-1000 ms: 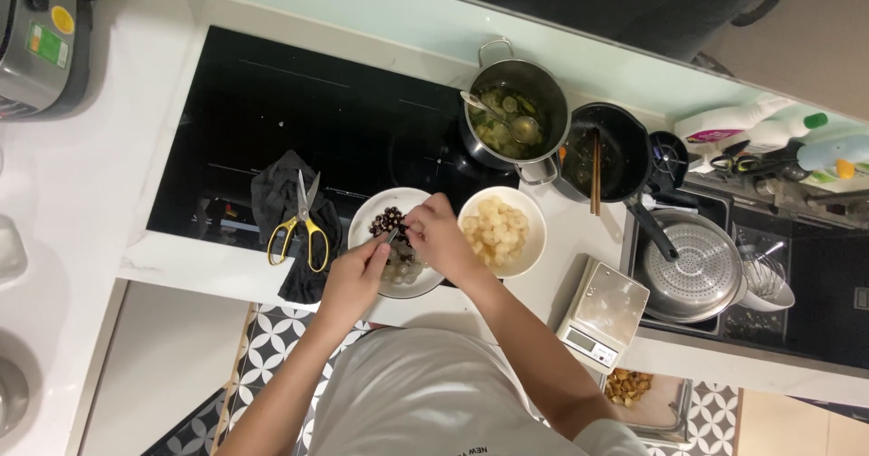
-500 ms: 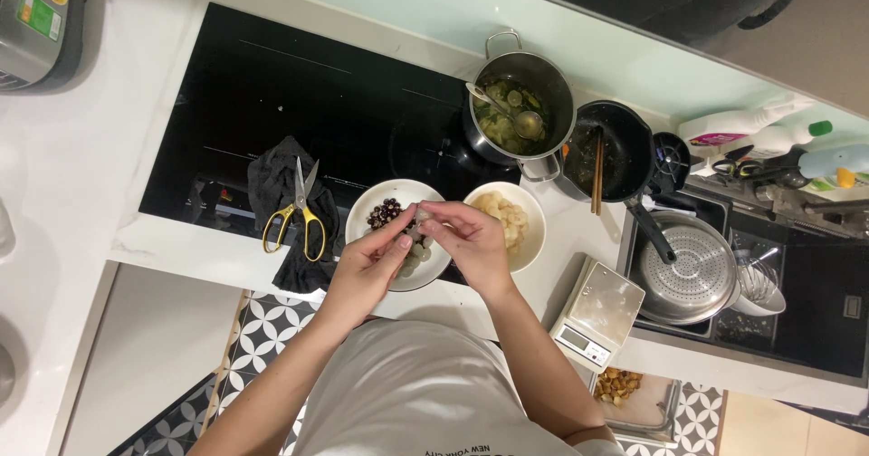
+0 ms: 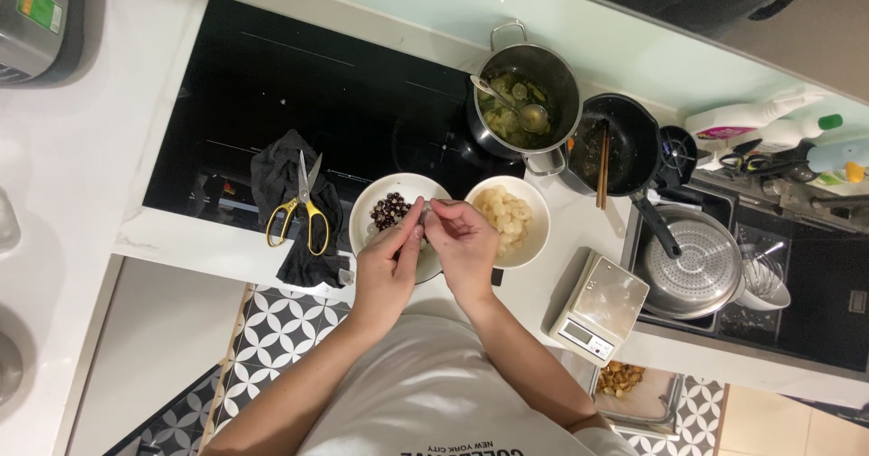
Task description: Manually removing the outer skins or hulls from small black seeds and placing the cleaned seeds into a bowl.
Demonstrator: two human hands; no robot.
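Both hands — left hand (image 3: 387,270), right hand (image 3: 462,243) — pinch one small pale fruit (image 3: 424,213) over the white seed bowl (image 3: 367,213); the white bowl of peeled flesh (image 3: 534,204) sits already heaped.

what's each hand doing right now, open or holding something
Left hand: fingers pinched on a small pale fruit over the bowl of dark seeds.
Right hand: fingertips pinched on the same fruit.

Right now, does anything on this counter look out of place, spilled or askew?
No spills show. One oddity: the yellow-handled scissors lie open on a dark cloth draped over the cooktop edge. Both hands, left hand and right hand, pinch something small over the bowl of dark seeds.
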